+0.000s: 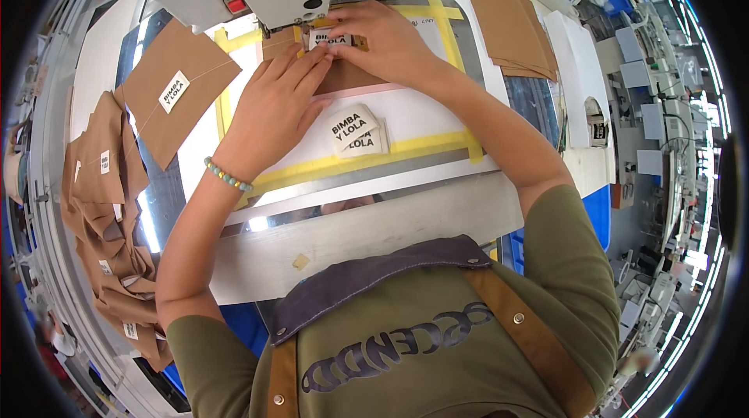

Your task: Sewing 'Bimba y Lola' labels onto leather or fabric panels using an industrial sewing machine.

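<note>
White labels (bold black lettering) sit on brown panels

A wide head-worn fisheye view, steeply downward at near range over shirt front and both hands.

My pale, smooth-topped worktable carries a white sheet bordered with yellow tape; on that sheet I have a flat brown panel and overlapping off-white rectangular labels. Flat brown pieces lie stacked to my right, a small tan scrap nearest me.
</note>
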A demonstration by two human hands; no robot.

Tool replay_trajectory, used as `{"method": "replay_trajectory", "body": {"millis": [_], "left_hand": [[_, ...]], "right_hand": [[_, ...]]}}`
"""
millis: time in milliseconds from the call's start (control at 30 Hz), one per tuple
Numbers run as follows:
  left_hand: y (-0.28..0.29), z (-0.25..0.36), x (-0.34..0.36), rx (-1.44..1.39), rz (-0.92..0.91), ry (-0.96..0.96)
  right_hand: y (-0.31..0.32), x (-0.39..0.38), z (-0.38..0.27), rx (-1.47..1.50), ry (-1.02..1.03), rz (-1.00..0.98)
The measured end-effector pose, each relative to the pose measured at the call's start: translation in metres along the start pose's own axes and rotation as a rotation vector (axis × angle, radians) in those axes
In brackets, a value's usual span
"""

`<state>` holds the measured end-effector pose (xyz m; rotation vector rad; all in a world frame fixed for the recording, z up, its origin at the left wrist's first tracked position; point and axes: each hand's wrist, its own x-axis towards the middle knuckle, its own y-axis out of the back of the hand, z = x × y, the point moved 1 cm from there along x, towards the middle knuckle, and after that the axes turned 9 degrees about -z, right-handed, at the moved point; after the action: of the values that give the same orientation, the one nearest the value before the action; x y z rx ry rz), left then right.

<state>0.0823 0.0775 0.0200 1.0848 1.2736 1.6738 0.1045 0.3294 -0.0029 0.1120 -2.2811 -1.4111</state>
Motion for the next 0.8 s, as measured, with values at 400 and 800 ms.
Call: {"method": "replay_trajectory", "body": {"millis": [400,800], "left_hand": [[-0.017,-0.013,0.005,-0.038,0.003,0.032],[-0.022,-0.015,0.006,-0.241,0.103,0.026]], "right_hand": [[0.018,-0.047,-0.007,-0.299,0.082,-0.166],[0.015,-0.020,-0.020,-0.366,0.075,-0.195]]}}
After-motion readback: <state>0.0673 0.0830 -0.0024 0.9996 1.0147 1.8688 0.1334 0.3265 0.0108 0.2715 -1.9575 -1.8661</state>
